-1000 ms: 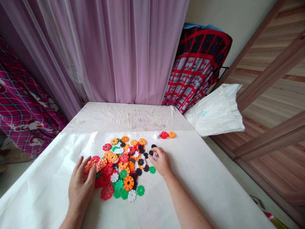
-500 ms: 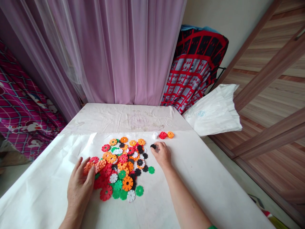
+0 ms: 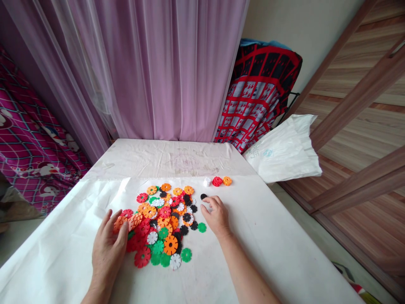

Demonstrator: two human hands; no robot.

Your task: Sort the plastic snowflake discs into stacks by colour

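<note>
Notched plastic discs in orange, red, green, white and black form a loose pile point(image 3: 164, 221) on the white-covered table. My left hand point(image 3: 107, 249) rests at the pile's left edge, thumb and fingers apart, curved around some orange discs point(image 3: 135, 220); it shows no firm grip. My right hand point(image 3: 217, 217) is right of the pile, its fingers apart and holding nothing. Just beyond its fingertips a black disc point(image 3: 203, 196) lies on the table. Farther back, a small white stack of discs point(image 3: 206, 181), a red one point(image 3: 217, 181) and an orange one point(image 3: 227, 180) stand in a row.
The tabletop point(image 3: 268, 249) has a white cover. A white bag point(image 3: 284, 152) lies at its right back edge. Purple curtains point(image 3: 164, 71) hang behind it, beside a red-and-black patterned cloth point(image 3: 253, 93). A wooden wardrobe point(image 3: 357, 126) stands to the right.
My right hand has let go of the black disc, which now lies on the table, and has drawn back slightly toward me. The left hand stays about where it was.
</note>
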